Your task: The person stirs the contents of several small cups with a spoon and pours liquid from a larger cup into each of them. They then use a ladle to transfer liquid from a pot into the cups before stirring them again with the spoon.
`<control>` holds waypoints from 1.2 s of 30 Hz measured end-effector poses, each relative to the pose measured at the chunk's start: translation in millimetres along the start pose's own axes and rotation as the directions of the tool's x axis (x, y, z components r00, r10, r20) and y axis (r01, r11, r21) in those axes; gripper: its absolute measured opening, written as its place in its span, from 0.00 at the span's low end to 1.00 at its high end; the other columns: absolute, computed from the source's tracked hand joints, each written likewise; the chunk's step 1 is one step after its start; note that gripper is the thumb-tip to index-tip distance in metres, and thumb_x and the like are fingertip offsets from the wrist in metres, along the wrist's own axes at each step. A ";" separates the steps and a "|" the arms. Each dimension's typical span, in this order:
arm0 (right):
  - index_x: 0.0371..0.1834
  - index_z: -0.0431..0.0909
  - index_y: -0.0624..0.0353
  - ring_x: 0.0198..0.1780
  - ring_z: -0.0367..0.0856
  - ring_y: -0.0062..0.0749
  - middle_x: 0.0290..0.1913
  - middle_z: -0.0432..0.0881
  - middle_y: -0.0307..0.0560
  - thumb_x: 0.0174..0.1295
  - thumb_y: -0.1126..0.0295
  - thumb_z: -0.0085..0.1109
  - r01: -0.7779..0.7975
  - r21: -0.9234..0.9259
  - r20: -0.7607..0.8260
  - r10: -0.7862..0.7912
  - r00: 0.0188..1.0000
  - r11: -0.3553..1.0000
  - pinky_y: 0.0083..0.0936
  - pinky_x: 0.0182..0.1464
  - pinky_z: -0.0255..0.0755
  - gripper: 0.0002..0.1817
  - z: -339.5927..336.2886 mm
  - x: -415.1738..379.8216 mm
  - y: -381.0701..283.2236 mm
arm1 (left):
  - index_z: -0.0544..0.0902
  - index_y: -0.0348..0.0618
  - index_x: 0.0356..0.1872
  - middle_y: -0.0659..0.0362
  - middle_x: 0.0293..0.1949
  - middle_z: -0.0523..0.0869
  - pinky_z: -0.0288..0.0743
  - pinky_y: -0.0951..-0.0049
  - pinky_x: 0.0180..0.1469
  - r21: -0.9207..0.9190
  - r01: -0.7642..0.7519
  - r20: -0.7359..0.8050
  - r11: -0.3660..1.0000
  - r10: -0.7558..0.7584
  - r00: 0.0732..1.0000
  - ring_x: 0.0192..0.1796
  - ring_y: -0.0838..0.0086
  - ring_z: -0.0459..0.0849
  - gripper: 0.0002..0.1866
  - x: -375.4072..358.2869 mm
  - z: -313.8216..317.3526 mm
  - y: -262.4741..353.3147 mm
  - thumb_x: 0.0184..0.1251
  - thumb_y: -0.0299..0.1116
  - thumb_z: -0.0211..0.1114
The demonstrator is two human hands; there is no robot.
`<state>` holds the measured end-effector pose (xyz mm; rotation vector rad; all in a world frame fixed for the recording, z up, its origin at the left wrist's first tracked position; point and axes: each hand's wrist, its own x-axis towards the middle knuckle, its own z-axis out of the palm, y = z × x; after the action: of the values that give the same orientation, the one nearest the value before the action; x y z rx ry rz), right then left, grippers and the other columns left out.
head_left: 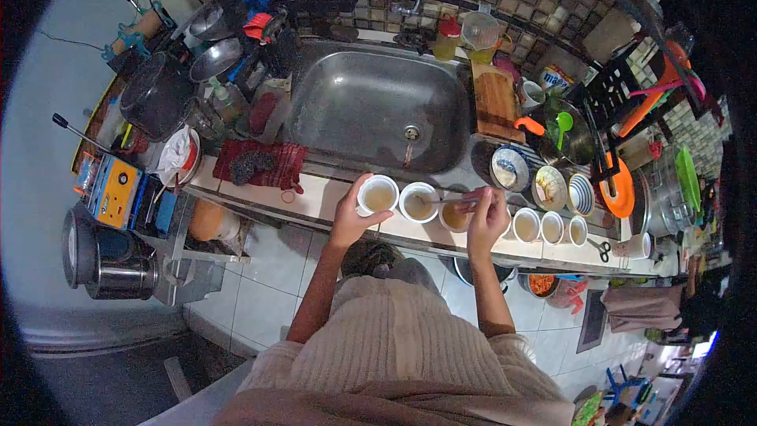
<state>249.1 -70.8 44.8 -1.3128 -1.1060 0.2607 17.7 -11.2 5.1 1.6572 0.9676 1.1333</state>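
Note:
My left hand [351,219] is wrapped around a white cup [378,196] of pale yellowish liquid at the counter's front edge. Right beside it stands a second white cup [419,203], with the tip of a spoon [448,202] inside. The spoon's handle is pinched in my right hand [486,225]. Partly behind that hand is a third cup [455,218], also holding yellowish liquid. Farther right, the row goes on with several more filled cups, among them one cup [527,225] near my right fingers.
Behind the cups is a steel sink [371,110]. Three bowls, one a patterned bowl [510,169], stand right of it. A red cloth [264,164] lies to the left. Scissors [601,248] rest near the right end, by an orange plate [619,189].

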 end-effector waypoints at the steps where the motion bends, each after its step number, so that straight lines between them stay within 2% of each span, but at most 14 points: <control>1: 0.33 0.68 0.67 0.20 0.78 0.29 0.25 0.78 0.51 0.68 0.69 0.42 -0.001 0.000 0.001 0.001 1.000 1.000 0.20 0.22 0.74 0.11 -0.8 1.6 -3.7 | 0.66 0.39 0.58 0.54 0.47 0.79 0.70 0.71 0.52 0.012 -0.015 -0.006 1.000 0.015 1.000 0.50 0.71 0.77 0.40 -0.3 -0.1 1.4 0.40 0.32 0.77; 3: 0.34 0.67 0.66 0.20 0.78 0.30 0.25 0.77 0.51 0.69 0.64 0.40 -0.249 0.257 -0.021 0.263 0.965 0.934 0.20 0.21 0.73 0.14 -4.5 7.2 -16.3 | 0.66 0.39 0.58 0.54 0.47 0.79 0.70 0.71 0.52 0.024 -0.033 -0.012 0.999 0.033 0.999 0.50 0.71 0.77 0.40 0.4 -0.5 4.0 0.40 0.32 0.77; 4: 0.35 0.67 0.67 0.20 0.78 0.29 0.25 0.77 0.51 0.68 0.64 0.43 -0.292 0.318 -0.023 0.316 0.949 0.902 0.20 0.22 0.73 0.14 -6.0 9.8 -18.3 | 0.65 0.38 0.59 0.54 0.49 0.77 0.67 0.71 0.55 -0.001 0.000 0.012 1.000 0.000 1.000 0.52 0.72 0.75 0.40 0.3 -0.8 4.9 0.41 0.30 0.76; 12: 0.34 0.68 0.63 0.18 0.77 0.27 0.24 0.77 0.49 0.68 0.61 0.43 -0.384 0.379 -0.048 0.433 0.900 0.842 0.18 0.20 0.72 0.15 -14.5 17.8 -9.5 | 0.63 0.37 0.60 0.55 0.51 0.75 0.65 0.71 0.57 -0.044 0.020 0.034 0.999 -0.019 0.999 0.54 0.73 0.73 0.41 -0.3 -0.8 3.0 0.41 0.27 0.75; 15: 0.35 0.67 0.64 0.20 0.77 0.28 0.24 0.77 0.49 0.68 0.60 0.43 -0.379 0.402 -0.043 0.430 0.902 0.834 0.19 0.21 0.72 0.15 -12.6 22.0 -11.2 | 0.65 0.38 0.58 0.53 0.47 0.79 0.69 0.71 0.53 -0.002 -0.043 -0.014 0.999 0.043 0.999 0.50 0.71 0.77 0.40 -0.3 0.5 -2.9 0.41 0.31 0.76; 17: 0.35 0.67 0.64 0.21 0.78 0.29 0.25 0.76 0.49 0.68 0.60 0.43 -0.379 0.415 -0.030 0.429 0.903 0.827 0.20 0.22 0.73 0.15 -7.9 24.5 -14.7 | 0.63 0.37 0.60 0.54 0.51 0.75 0.65 0.71 0.57 -0.070 0.031 0.035 0.997 -0.028 0.999 0.55 0.73 0.72 0.41 -1.5 0.0 -3.5 0.42 0.26 0.75; 21: 0.35 0.67 0.65 0.23 0.79 0.29 0.27 0.77 0.49 0.68 0.64 0.42 -0.296 0.474 0.028 0.322 0.946 0.829 0.21 0.25 0.75 0.13 15.0 21.1 -35.1 | 0.62 0.37 0.60 0.55 0.52 0.75 0.65 0.72 0.57 -0.073 0.052 0.046 0.996 -0.048 0.998 0.54 0.73 0.72 0.41 -1.3 -1.0 7.1 0.42 0.26 0.75; 24: 0.34 0.69 0.68 0.28 0.81 0.29 0.32 0.81 0.54 0.68 0.72 0.42 -0.145 0.432 0.229 0.047 0.972 0.890 0.22 0.28 0.76 0.10 26.3 12.4 -37.0 | 0.63 0.37 0.60 0.55 0.52 0.74 0.65 0.72 0.57 -0.010 0.013 0.034 1.000 -0.012 0.999 0.54 0.73 0.72 0.41 -0.8 -1.3 6.9 0.42 0.26 0.75; 25: 0.34 0.69 0.68 0.28 0.81 0.29 0.32 0.81 0.54 0.68 0.72 0.42 -0.144 0.433 0.229 0.046 0.972 0.890 0.22 0.28 0.76 0.10 26.8 11.0 -37.9 | 0.63 0.37 0.60 0.55 0.52 0.74 0.65 0.72 0.57 -0.028 0.017 0.039 0.999 -0.016 0.999 0.54 0.74 0.72 0.41 -0.4 -1.0 4.4 0.42 0.27 0.75; 27: 0.33 0.72 0.69 0.30 0.82 0.30 0.32 0.82 0.54 0.66 0.74 0.44 0.082 0.368 0.306 -0.203 0.930 0.926 0.23 0.30 0.77 0.10 27.5 8.5 -41.6 | 0.63 0.37 0.60 0.55 0.52 0.74 0.65 0.73 0.57 -0.044 0.024 0.042 0.999 -0.022 0.999 0.54 0.74 0.72 0.41 -0.5 -1.9 5.7 0.42 0.27 0.75; 29: 0.33 0.75 0.70 0.31 0.82 0.30 0.31 0.82 0.53 0.64 0.76 0.46 0.100 0.307 0.305 -0.197 0.932 0.947 0.24 0.32 0.78 0.09 25.5 7.0 -37.1 | 0.63 0.37 0.60 0.55 0.51 0.75 0.65 0.72 0.57 0.050 0.010 0.021 0.999 -0.011 1.000 0.54 0.74 0.72 0.41 -0.6 -1.9 12.8 0.42 0.28 0.75; 32: 0.34 0.76 0.68 0.29 0.83 0.30 0.30 0.82 0.51 0.62 0.75 0.49 0.101 0.321 0.333 -0.212 0.919 0.941 0.24 0.32 0.77 0.08 26.3 15.5 -45.1 | 0.63 0.36 0.60 0.56 0.51 0.75 0.66 0.72 0.56 -0.031 0.039 0.043 0.999 -0.037 0.998 0.53 0.74 0.73 0.40 0.0 -1.0 11.2 0.42 0.28 0.75; 34: 0.32 0.76 0.68 0.28 0.81 0.33 0.31 0.81 0.52 0.61 0.71 0.52 0.217 0.100 0.576 -0.234 0.783 0.971 0.24 0.32 0.75 0.09 29.3 23.3 -53.5 | 0.63 0.36 0.60 0.55 0.50 0.75 0.67 0.72 0.56 -0.021 0.031 0.035 0.999 -0.030 0.999 0.53 0.74 0.73 0.40 -0.3 -1.0 8.1 0.42 0.28 0.75; 36: 0.32 0.76 0.66 0.29 0.81 0.35 0.30 0.81 0.50 0.59 0.71 0.53 0.274 0.136 0.602 -0.299 0.740 0.952 0.24 0.32 0.74 0.08 47.1 23.0 -53.8 | 0.63 0.35 0.60 0.55 0.50 0.75 0.68 0.72 0.55 -0.011 0.024 0.029 1.000 -0.023 0.999 0.52 0.74 0.73 0.40 0.0 -0.1 4.7 0.42 0.28 0.75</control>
<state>202.6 -41.1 95.8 -1.0121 -1.8362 0.5023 18.1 -12.6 9.5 1.6448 0.9586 1.0945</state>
